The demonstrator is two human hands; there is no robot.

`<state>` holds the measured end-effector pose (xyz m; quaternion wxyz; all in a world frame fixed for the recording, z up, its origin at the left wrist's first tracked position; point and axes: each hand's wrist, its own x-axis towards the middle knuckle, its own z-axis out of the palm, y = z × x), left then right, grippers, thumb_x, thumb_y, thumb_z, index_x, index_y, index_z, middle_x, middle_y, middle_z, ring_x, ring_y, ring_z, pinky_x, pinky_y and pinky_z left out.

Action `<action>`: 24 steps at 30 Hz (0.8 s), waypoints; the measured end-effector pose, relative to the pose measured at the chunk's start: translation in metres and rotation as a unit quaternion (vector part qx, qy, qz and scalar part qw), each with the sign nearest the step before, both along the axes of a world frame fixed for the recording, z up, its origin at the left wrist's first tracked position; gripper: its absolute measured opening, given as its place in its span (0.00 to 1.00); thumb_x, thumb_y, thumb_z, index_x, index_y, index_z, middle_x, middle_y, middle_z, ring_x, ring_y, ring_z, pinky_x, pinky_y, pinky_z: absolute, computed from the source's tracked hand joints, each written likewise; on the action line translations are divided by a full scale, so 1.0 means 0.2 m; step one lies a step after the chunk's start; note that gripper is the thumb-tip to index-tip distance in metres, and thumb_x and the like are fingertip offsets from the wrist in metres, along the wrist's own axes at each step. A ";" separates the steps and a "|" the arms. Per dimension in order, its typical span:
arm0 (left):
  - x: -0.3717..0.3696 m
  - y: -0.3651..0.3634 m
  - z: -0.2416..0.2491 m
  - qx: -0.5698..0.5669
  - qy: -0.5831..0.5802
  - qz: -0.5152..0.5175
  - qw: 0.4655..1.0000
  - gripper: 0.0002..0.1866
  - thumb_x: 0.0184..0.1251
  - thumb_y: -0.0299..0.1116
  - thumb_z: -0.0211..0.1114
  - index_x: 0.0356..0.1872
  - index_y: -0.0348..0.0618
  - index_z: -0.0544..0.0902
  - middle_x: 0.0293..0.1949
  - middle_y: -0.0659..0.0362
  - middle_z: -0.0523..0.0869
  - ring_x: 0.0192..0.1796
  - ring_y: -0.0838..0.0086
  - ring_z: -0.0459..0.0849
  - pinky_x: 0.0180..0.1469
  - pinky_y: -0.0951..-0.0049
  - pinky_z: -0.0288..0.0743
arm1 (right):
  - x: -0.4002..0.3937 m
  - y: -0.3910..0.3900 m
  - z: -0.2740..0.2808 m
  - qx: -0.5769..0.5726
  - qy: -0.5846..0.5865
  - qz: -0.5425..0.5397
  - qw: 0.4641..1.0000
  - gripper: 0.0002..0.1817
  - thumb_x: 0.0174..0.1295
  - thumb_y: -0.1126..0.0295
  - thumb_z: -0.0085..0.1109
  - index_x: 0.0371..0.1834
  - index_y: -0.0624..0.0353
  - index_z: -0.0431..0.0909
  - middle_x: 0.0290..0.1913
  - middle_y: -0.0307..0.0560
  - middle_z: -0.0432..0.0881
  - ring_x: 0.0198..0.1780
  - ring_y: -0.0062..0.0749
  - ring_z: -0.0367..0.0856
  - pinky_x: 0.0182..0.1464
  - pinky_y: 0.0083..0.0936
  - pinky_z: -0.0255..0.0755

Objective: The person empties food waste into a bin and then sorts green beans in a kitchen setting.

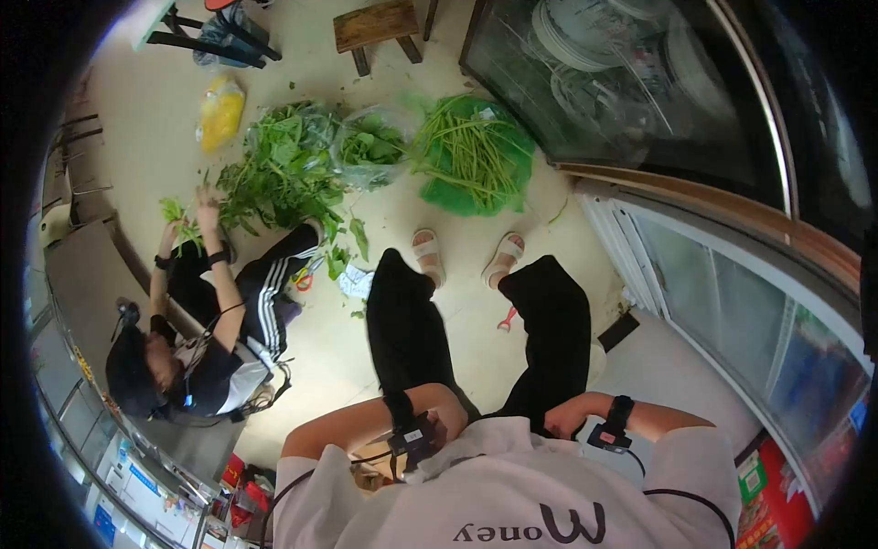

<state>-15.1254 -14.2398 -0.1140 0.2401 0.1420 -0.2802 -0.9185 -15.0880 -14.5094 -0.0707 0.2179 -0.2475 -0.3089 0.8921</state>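
Observation:
My left hand [448,423] is drawn in against my waist, with a dark device strapped at the wrist. Its fingers are mostly hidden by the device and my body. On the other side my right hand [571,415] rests at the top of my black trousers [558,320], its fingertips out of sight. I see nothing held in either hand. Past my feet lie long green stems [471,151] on a green plastic bag [439,197]. Left of them are a clear bag of leafy greens [373,145] and a larger pile of leafy greens [288,160].
Another person [215,339] sits at the left, holding a bunch of greens [172,212]. Scissors [305,277] and a red peeler [508,318] lie on the floor. A yellow bag [220,114], a wooden stool [376,27] and a glass-fronted cabinet [640,101] stand around.

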 end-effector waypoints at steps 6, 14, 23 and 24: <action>0.68 -0.12 -0.61 0.008 -0.080 0.112 0.990 0.21 0.57 0.48 0.58 0.45 0.42 0.74 0.33 0.57 0.76 0.35 0.70 0.80 0.30 0.67 0.78 | 0.44 0.06 -1.20 -0.015 -0.116 -0.229 0.966 0.15 0.49 0.67 0.56 0.39 0.63 0.73 0.31 0.45 0.77 0.31 0.32 0.74 0.37 0.26 0.70; 1.41 0.03 -1.32 0.136 -0.350 0.488 0.788 0.16 0.63 0.44 0.51 0.44 0.44 0.74 0.33 0.59 0.77 0.31 0.75 0.78 0.28 0.72 0.74 | 1.65 0.43 -2.17 -0.069 -0.715 -0.245 0.651 0.26 0.48 0.76 0.53 0.55 0.63 0.64 0.64 0.59 0.54 0.65 0.52 0.52 0.61 0.39 0.57; 1.60 0.14 -1.62 0.059 -0.710 0.476 0.516 0.12 0.59 0.39 0.55 0.34 0.40 0.75 0.31 0.50 0.79 0.36 0.55 0.78 0.37 0.62 0.71 | 2.25 0.50 -2.72 -0.160 -0.780 -0.260 0.546 0.28 0.53 0.68 0.52 0.59 0.59 0.61 0.57 0.54 0.67 0.59 0.47 0.63 0.58 0.53 0.54; 1.63 0.14 -1.64 0.061 -0.700 0.474 0.532 0.12 0.59 0.39 0.55 0.34 0.39 0.75 0.30 0.50 0.80 0.36 0.56 0.78 0.37 0.62 0.71 | 2.24 0.49 -2.75 -0.151 -0.786 -0.255 0.542 0.28 0.51 0.67 0.54 0.58 0.58 0.62 0.56 0.52 0.68 0.58 0.47 0.65 0.58 0.54 0.54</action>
